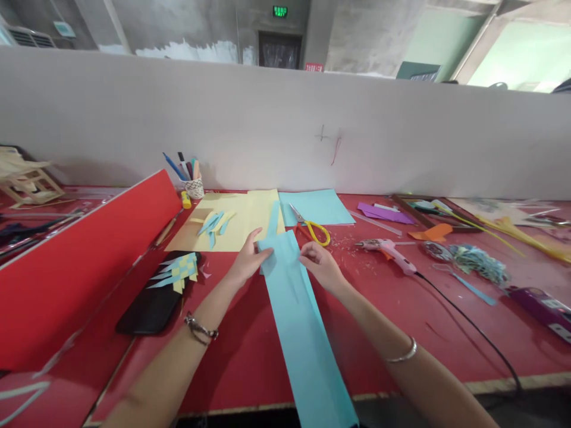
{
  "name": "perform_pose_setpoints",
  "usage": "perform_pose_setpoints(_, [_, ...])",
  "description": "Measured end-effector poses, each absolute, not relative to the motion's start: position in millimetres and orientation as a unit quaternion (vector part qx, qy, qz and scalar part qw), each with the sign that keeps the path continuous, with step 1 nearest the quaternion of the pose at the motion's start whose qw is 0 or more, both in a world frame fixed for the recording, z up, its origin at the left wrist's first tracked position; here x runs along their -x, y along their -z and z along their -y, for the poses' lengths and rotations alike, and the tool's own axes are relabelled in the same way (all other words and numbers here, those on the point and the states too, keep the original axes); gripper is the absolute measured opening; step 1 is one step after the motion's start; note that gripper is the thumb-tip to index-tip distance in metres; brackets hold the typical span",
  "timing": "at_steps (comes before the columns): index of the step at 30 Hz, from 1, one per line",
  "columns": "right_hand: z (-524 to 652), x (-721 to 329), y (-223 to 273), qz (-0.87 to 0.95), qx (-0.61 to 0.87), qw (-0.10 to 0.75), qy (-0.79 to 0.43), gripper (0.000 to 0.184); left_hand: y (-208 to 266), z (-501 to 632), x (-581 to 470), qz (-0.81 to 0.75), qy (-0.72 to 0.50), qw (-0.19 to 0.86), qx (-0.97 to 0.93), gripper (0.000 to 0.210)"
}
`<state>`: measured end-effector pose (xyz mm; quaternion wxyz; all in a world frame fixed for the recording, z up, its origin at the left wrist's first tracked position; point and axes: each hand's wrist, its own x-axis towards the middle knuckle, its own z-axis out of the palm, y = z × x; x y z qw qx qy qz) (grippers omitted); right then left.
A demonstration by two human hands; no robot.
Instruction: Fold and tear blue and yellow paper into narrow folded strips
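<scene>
Your blue paper strip is between your two hands, running from mid-table back toward you and past the near edge of the red table. A fold line shows along its right side. Your left hand is at the far left corner: thumb over the paper, index finger raised apart from it, other fingers mostly hidden, so can't tell if they clamp. Your right hand is at the right edge near the far end, thumb and index curled close together; can't tell if paper is pinched between them.

Just beyond the strip: scissors with yellow handles, blades spread slightly, tips toward the blue sheet. Left of that, cream paper with loose cut strips on it.

Left side: woven paper piece partly on a black flat case, next to the tilted red board. Pen cup stands by the divider.

Right side: purple paper, pink glue gun lying with nozzle pointing left, orange scrap, yarn bundle.
</scene>
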<state>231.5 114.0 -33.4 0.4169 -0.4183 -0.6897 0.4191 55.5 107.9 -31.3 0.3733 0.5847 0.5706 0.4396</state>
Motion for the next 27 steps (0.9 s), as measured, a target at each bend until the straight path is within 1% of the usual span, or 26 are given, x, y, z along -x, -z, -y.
perform_pose_setpoints(2, [-113, -228, 36, 0.682, 0.418, 0.409, -0.439, 0.017, 35, -105, -57, -0.584, -0.44, 0.337, -0.593, 0.062])
perform_pose_setpoints(4, [-110, -224, 38, 0.679, 0.416, 0.397, -0.457, 0.017, 34, -102, -59, -0.589, -0.443, 0.293, -0.61, 0.057])
perform_pose_setpoints(6, [-106, -221, 39, 0.679, 0.413, 0.384, -0.47, 0.016, 32, -98, -61, -0.587, -0.439, 0.263, -0.628, 0.041])
perform_pose_setpoints(8, [-103, -219, 39, 0.679, 0.408, 0.371, -0.485, 0.015, 31, -96, -62, -0.587, -0.423, 0.26, -0.639, 0.023])
perform_pose_setpoints(9, [-102, -218, 39, 0.678, 0.406, 0.364, -0.493, 0.014, 31, -95, -61, -0.588, -0.414, 0.268, -0.641, 0.018])
perform_pose_setpoints(13, [-99, -217, 41, 0.683, 0.398, 0.339, -0.509, 0.012, 39, -97, -58, -0.585, -0.39, 0.32, -0.635, 0.022])
perform_pose_setpoints(17, [-97, -216, 44, 0.723, 0.402, 0.337, -0.45, 0.011, 45, -100, -59, -0.566, -0.39, 0.36, -0.631, 0.026])
perform_pose_setpoints(19, [-97, -215, 44, 0.726, 0.404, 0.335, -0.444, 0.013, 45, -99, -60, -0.556, -0.397, 0.37, -0.629, 0.027])
perform_pose_setpoints(25, [-97, -215, 35, 0.648, 0.468, 0.256, -0.543, 0.019, 42, -98, -57, -0.541, -0.428, 0.378, -0.617, 0.026])
perform_pose_setpoints(27, [-96, -217, 32, 0.655, 0.461, 0.24, -0.549, 0.015, 41, -99, -54, -0.536, -0.424, 0.386, -0.62, 0.026])
